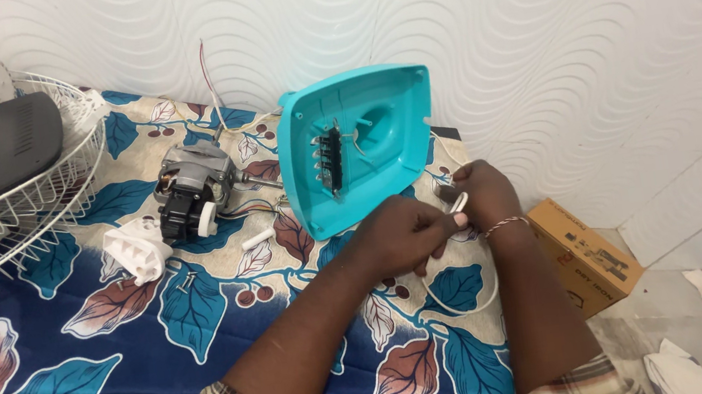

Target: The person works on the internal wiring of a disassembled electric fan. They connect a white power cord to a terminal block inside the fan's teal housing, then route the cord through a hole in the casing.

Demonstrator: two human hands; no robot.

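Both hands meet over the right part of a table covered with a blue leaf-patterned cloth (71, 355). My left hand (406, 233) pinches a white cable (460, 203) near its end. My right hand (480, 190) grips the same cable just beyond it. The cable loops down under my right wrist (462, 305). Right behind the hands a turquoise plastic fan base cover (362, 145) stands tilted with its hollow side up, and a black switch block (329, 159) is fixed inside it.
A grey fan motor (190, 192) with a shaft lies left of the cover. A white plastic part (137, 250) and a small white peg (258, 237) lie near it. A white wire fan guard (14, 208) sits at far left. A cardboard box (584, 256) rests at right.
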